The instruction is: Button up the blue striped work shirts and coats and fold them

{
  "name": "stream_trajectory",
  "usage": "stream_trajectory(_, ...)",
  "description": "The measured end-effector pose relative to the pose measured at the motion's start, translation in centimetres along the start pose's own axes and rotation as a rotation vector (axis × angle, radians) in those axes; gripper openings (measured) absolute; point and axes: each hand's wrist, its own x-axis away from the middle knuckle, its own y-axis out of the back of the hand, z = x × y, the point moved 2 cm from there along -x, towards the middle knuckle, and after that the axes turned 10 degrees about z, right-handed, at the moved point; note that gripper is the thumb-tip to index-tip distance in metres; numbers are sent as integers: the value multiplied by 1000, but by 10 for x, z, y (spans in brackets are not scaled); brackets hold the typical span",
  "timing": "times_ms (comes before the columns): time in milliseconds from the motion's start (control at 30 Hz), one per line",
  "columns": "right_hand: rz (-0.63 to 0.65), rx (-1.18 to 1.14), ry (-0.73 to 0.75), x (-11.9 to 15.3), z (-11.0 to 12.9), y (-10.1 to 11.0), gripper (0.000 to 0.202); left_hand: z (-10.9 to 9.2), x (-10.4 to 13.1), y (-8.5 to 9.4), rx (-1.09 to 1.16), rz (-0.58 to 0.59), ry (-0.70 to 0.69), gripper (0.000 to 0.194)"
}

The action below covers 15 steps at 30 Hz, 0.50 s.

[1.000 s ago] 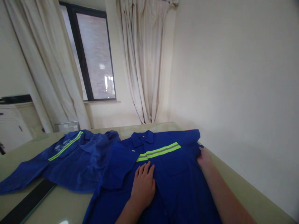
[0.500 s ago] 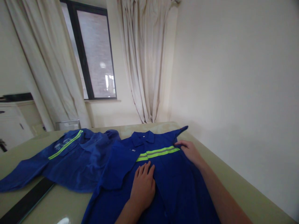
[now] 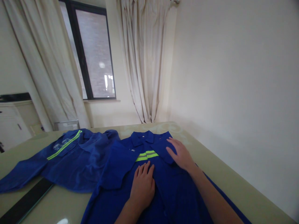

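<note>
A blue work jacket (image 3: 163, 177) lies spread on the table, its collar at the far end and a yellow-green reflective stripe across the chest. Both short-looking sleeve ends are turned inward over the front. My left hand (image 3: 143, 186) rests flat on the middle of the jacket, just below the stripe, fingers stretched out. Over at the right shoulder, my right hand (image 3: 181, 154) is open, thumb apart from the fingers, touching the folded-over right sleeve (image 3: 162, 149). That sleeve covers the right part of the stripe.
A second blue jacket (image 3: 77, 165) with a similar stripe lies rumpled to the left, partly against the first. A dark strip (image 3: 30, 199) runs along the table (image 3: 235, 186) at the lower left. A wall borders the table's right side; curtains and a window stand behind.
My right hand has brought the right sleeve inward over the chest, covering part of the stripe, and its fingers have opened. My left hand has stayed in place.
</note>
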Motion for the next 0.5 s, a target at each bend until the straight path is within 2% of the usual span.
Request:
stream_trajectory(100,310,157,-57,8,9,-35,73,1,0,-1,0,12,0,59)
stream_trajectory(167,405,186,-71,13,9,-52,77,3,0,-1,2,19,-5,59)
stream_trajectory(300,245,223,-75,12,0,-59,75,6,-6,0,9,37,-41,60)
stream_trajectory(400,262,198,-144,11,-3,-60,70,12,-19,7,38,45,-90,60)
stream_trajectory(433,227,169,-138,12,0,-56,64,15,-25,10,52,48,-110,59)
stream_trajectory(500,36,104,-82,20,15,-42,54,22,-35,18,75,50,-142,56)
